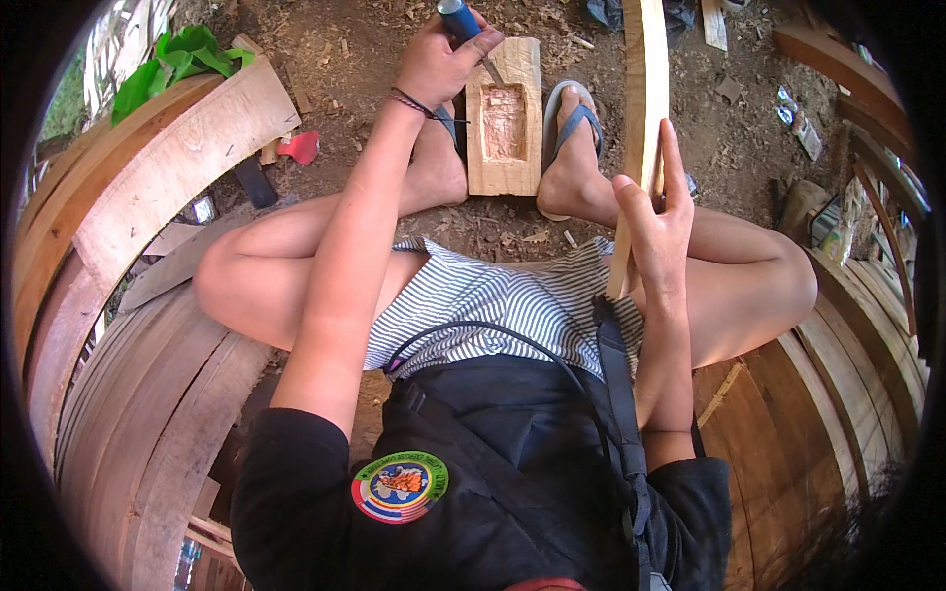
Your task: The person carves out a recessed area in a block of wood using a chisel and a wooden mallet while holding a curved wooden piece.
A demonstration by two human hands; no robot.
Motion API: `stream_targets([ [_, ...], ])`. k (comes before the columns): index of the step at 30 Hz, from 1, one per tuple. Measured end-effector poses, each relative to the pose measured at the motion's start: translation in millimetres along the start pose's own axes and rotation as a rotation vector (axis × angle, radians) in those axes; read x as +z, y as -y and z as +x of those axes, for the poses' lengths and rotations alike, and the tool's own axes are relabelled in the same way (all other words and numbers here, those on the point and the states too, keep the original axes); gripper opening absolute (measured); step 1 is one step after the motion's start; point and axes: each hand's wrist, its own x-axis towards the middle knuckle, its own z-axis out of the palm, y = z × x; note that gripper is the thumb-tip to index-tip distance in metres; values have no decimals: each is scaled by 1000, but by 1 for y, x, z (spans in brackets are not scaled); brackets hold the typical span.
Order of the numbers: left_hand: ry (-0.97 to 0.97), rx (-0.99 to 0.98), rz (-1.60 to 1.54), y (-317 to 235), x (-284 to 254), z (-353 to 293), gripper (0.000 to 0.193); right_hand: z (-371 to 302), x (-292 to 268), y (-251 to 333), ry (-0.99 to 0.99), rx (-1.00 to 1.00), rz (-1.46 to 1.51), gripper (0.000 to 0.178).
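Observation:
My left hand (439, 69) grips a chisel (459, 20) by its blue handle. The metal blade slants down to the upper end of a wooden block (505, 177), which lies on the ground between my feet. A rectangular hollow with rough, chipped walls and floor is cut into the block's top. In my right hand (658, 231) is a long, pale wooden bar (645, 84), held upright in the picture beside my right foot. My thumb lies against one side of it and a finger stretches along the other; the remaining fingers are partly hidden.
Wood chips litter the dirt floor (345, 138). Curved planks (187, 148) rise on the left, with green leaves (182, 69) over them and a red scrap (300, 148) nearby. More boards (788, 433) line the right side. A black strap (616, 364) hangs across my lap.

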Motion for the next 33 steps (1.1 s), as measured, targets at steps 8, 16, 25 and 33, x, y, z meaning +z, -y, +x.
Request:
stream_targets([
  [8, -31, 29, 137, -16, 4, -6, 22, 0, 1, -2, -11, 35, -26, 82],
  [16, -13, 2, 106, -8, 4, -7, 21, 2, 3, -6, 16, 31, -42, 82],
  [25, 20, 60, 13, 0, 6, -4, 19, 1, 3, -3, 18, 49, -47, 84],
  [33, -49, 100, -28, 3, 7, -4, 20, 1, 5, -4, 25, 52, -28, 83],
])
